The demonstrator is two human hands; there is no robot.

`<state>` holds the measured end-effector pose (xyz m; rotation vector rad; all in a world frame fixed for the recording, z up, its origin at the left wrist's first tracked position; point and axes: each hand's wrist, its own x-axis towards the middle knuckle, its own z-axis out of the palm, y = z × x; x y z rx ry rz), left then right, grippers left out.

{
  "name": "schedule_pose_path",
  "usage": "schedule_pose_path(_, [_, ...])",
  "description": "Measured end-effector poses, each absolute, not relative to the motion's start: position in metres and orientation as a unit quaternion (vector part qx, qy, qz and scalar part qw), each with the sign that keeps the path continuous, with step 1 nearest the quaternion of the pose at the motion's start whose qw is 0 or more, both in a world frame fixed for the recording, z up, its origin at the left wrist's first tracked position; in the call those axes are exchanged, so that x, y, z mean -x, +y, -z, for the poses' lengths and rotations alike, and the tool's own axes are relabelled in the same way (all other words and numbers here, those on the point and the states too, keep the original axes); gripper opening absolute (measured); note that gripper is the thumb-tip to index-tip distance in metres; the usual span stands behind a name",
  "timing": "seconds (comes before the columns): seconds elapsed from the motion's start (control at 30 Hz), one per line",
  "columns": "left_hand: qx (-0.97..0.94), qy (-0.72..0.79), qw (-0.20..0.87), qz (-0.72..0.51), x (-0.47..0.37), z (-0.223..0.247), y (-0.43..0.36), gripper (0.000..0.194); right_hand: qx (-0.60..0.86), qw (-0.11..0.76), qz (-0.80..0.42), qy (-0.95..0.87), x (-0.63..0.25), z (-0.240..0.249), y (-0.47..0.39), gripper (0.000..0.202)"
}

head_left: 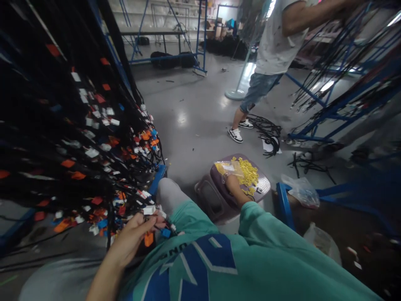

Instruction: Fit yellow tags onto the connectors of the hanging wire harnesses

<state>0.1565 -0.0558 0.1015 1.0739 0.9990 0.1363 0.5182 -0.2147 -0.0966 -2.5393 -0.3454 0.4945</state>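
Note:
My left hand is closed around the end of a wire harness. A white connector shows just above its fingertips, and an orange connector and a blue connector hang beside them. My right hand reaches down onto a purple-grey plastic stool, at the edge of a clear plastic bag. Its fingers are too hidden to make out. Small yellow plastic pieces lie in a loose pile on the stool, right beside the hand and bag.
Black harnesses with many coloured connectors hang on my left, close to my knee. A co-worker stands ahead on the right by a blue rack. Black cables and a plastic bag lie to the right.

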Motion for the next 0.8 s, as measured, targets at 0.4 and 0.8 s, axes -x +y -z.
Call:
schedule_pose_path(0.4, [-0.441,0.351,0.825,-0.031,-0.138,-0.099,-0.059,0.029,0.919,0.323,-0.14,-0.175,-0.503,0.085,-0.223,0.018])
schedule_pose_path(0.8, [-0.328,0.308,0.893,-0.029,-0.149,-0.094,-0.076,0.027,0.747,0.527,-0.334,-0.229,-0.498,0.066,-0.257,0.024])
